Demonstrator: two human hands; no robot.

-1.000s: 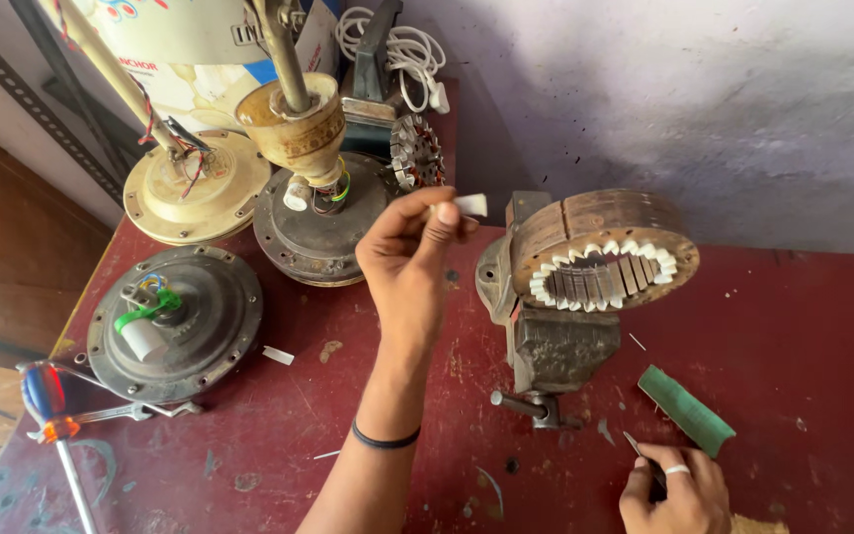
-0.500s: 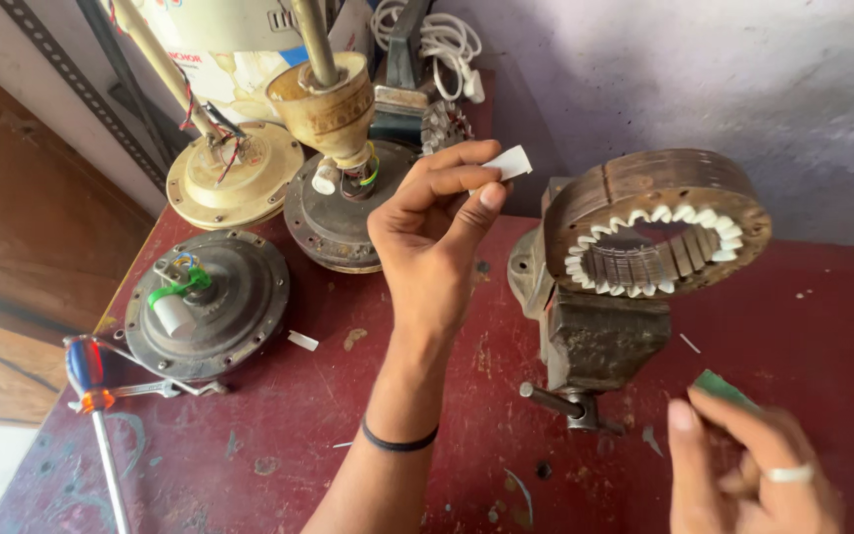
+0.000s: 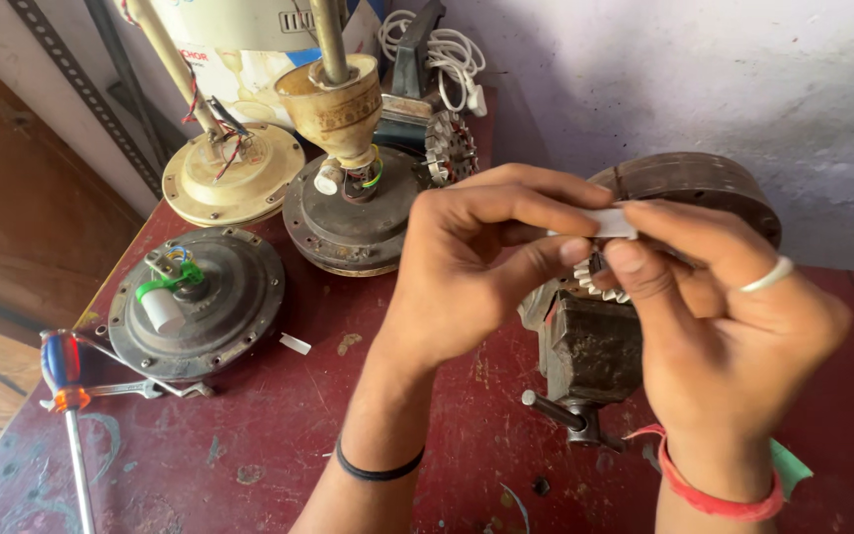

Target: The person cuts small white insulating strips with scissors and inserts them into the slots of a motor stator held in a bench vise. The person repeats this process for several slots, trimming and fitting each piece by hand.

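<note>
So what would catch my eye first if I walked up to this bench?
Front and centre, the left hand and right hand pinch a small white strip between them, above a bench vise clamping a round motor core. To the left on the red table sit opened fan motors and a screwdriver.

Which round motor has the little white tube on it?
Find the red table; three motors sit at its back left. Nearest the screwdriver lies the dark grey motor. Only it lies flat with no rod, and it carries a white tube under a green strap.
</note>
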